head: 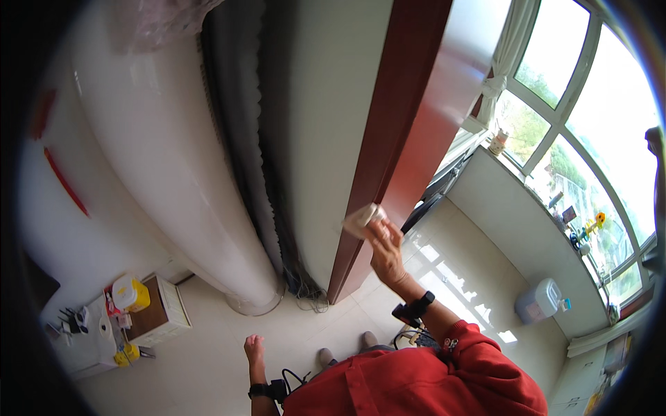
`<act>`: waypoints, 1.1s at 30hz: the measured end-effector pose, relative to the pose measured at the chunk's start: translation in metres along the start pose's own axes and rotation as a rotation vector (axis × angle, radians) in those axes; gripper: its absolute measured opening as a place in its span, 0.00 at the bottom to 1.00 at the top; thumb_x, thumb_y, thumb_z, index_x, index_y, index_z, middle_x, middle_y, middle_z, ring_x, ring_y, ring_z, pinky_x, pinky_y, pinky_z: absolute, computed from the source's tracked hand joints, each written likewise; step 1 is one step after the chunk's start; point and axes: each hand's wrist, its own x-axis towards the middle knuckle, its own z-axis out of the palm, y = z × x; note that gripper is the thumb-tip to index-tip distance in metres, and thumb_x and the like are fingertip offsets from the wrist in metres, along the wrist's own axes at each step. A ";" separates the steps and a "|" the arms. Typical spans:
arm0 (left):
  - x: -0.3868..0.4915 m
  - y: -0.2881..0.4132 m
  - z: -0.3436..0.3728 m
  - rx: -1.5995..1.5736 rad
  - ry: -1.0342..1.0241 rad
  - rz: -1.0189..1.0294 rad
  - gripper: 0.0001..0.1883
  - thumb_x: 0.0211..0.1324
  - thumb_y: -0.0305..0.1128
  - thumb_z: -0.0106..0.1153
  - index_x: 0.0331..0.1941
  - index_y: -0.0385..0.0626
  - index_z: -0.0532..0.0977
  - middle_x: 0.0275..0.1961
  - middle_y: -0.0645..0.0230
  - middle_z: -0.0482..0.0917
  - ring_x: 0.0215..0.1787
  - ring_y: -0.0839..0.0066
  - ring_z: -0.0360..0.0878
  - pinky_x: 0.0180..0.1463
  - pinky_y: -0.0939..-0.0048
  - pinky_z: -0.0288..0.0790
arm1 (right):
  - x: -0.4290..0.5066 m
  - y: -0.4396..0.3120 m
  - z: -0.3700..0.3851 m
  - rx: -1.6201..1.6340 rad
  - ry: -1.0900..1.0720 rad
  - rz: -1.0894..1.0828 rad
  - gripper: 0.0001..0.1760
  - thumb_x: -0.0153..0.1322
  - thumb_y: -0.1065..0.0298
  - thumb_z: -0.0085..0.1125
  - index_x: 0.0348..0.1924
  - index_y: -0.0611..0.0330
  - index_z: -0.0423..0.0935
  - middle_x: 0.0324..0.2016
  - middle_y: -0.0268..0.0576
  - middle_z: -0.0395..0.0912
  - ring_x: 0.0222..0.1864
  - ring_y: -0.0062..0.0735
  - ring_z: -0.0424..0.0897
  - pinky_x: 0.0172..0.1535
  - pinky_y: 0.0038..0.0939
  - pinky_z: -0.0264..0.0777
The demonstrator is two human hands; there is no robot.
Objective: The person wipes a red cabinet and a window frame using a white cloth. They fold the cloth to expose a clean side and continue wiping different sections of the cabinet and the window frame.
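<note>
My right hand (387,257) is raised and holds a pale folded cloth (360,219) against the dark red door frame (382,130). The cloth lies on the frame's front face and reaches round its corner. My left hand (254,347) hangs low at my side with its fingers loosely curled. Nothing shows in it, and it is too small in view to tell whether the fingers are apart. Black straps with devices sit on both wrists.
Left of the frame stands a tall white floor-standing cabinet (171,156), with cables (312,296) on the floor behind it. A low box-like stand (161,312) holds a yellow container (138,295). To the right are a large plastic jug (538,301) and a windowsill with small items.
</note>
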 end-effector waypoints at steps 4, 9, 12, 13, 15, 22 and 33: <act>0.005 0.004 0.005 0.067 -0.039 -0.019 0.13 0.60 0.35 0.54 0.46 0.42 0.73 0.39 0.68 0.80 0.37 0.77 0.76 0.29 0.74 0.67 | -0.058 0.011 0.014 0.070 -0.301 -0.005 0.32 0.55 0.86 0.53 0.54 0.58 0.77 0.63 0.40 0.69 0.64 0.51 0.64 0.64 0.43 0.62; 0.020 0.018 0.021 0.140 -0.118 0.011 0.13 0.65 0.37 0.52 0.49 0.44 0.71 0.42 0.67 0.80 0.42 0.77 0.77 0.32 0.72 0.71 | -0.084 0.029 0.000 0.578 -0.702 0.040 0.30 0.59 0.89 0.51 0.53 0.61 0.78 0.55 0.47 0.77 0.58 0.48 0.73 0.61 0.42 0.68; 0.025 0.031 0.034 0.182 -0.147 0.031 0.14 0.65 0.38 0.52 0.49 0.44 0.71 0.43 0.66 0.80 0.41 0.77 0.76 0.33 0.73 0.71 | -0.079 0.035 -0.032 0.757 -0.728 0.264 0.22 0.69 0.85 0.52 0.55 0.60 0.77 0.55 0.49 0.77 0.61 0.45 0.72 0.64 0.40 0.65; 0.026 0.038 0.040 0.180 -0.161 0.048 0.14 0.65 0.39 0.53 0.49 0.44 0.71 0.44 0.66 0.80 0.41 0.77 0.76 0.33 0.73 0.71 | -0.073 0.041 -0.047 0.977 -0.668 0.396 0.24 0.69 0.85 0.52 0.58 0.59 0.74 0.58 0.47 0.74 0.62 0.42 0.71 0.65 0.38 0.64; 0.027 0.056 0.057 0.174 -0.203 0.095 0.14 0.65 0.39 0.53 0.50 0.45 0.71 0.44 0.66 0.81 0.41 0.78 0.75 0.34 0.74 0.70 | -0.057 0.054 -0.072 1.411 -0.464 0.551 0.29 0.70 0.84 0.51 0.64 0.56 0.69 0.62 0.42 0.70 0.65 0.35 0.67 0.67 0.32 0.60; -0.007 0.126 0.121 0.193 -0.272 0.181 0.15 0.67 0.40 0.51 0.53 0.46 0.71 0.48 0.67 0.80 0.50 0.74 0.76 0.43 0.70 0.69 | 0.062 0.131 -0.160 1.108 0.161 0.596 0.21 0.79 0.66 0.47 0.65 0.59 0.68 0.42 0.31 0.75 0.40 0.17 0.74 0.41 0.20 0.71; -0.035 0.143 0.181 0.214 -0.329 0.246 0.14 0.68 0.38 0.51 0.54 0.47 0.71 0.47 0.67 0.81 0.46 0.76 0.74 0.42 0.74 0.69 | 0.137 0.165 -0.103 0.759 0.547 0.325 0.20 0.76 0.80 0.46 0.59 0.55 0.73 0.52 0.44 0.76 0.51 0.27 0.73 0.56 0.24 0.65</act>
